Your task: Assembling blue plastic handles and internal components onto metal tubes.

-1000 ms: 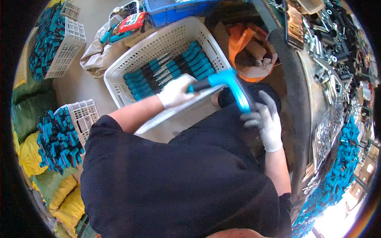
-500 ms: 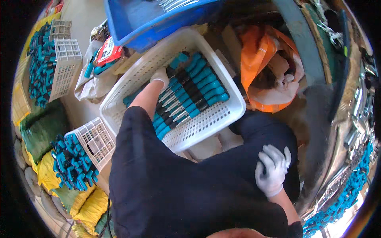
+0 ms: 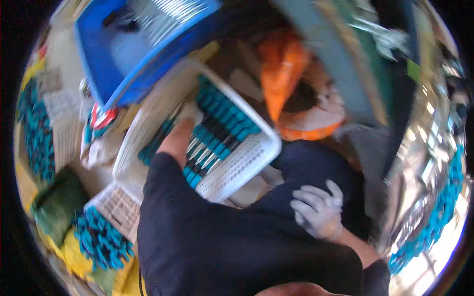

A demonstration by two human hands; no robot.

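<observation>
My left hand (image 3: 191, 113), in a white glove, reaches down into a white perforated plastic basket (image 3: 269, 150). It is at the left end of the rows of teal-and-black handled tools (image 3: 219, 116), some showing silver metal shafts; their exact kind is unclear. Blur hides its fingers, so any hold on a tool cannot be made out. My right hand (image 3: 318, 209), also gloved in white, is over my dark-clothed thigh with its fingers apart and nothing in it.
Beyond the basket stands a blue bin (image 3: 118, 64) with thin silver rods. An orange bag (image 3: 284, 69) lies open at the right. Smaller crates hold teal pieces (image 3: 101, 239) on the left. More teal parts (image 3: 439, 217) and shiny metal pieces line the far right.
The view has swung right, shifting the basket and bin leftward in the picture. My left hand stays in the basket; my right hand has moved inward over my thigh, fingers more spread.
</observation>
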